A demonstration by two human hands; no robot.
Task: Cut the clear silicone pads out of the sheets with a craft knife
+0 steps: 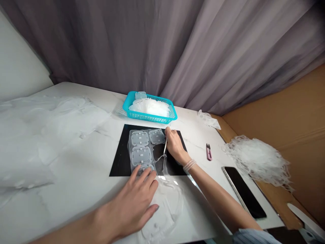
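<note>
A translucent moulded sheet (pixel 141 155) with rounded rectangular pieces lies on a black mat (pixel 119 162). My left hand (pixel 138 198) rests with spread fingers, its fingertips on the sheet's near end. At the sheet's right side, my right hand (pixel 174 144) is closed around a thin, light-coloured tool (pixel 165 145) that points down toward a loose strip of the sheet. An opening shows the black mat between the upper right piece and that strip. More clear film (pixel 165 206) lies on the table below, partly under my left hand.
A blue basket (pixel 152 118) of translucent pieces stands behind the mat. Pink snips (pixel 209 152), a phone (pixel 245 191) and a heap of clear scraps (pixel 259 161) are at the right. A large pile of clear plastic (pixel 50 135) covers the left side.
</note>
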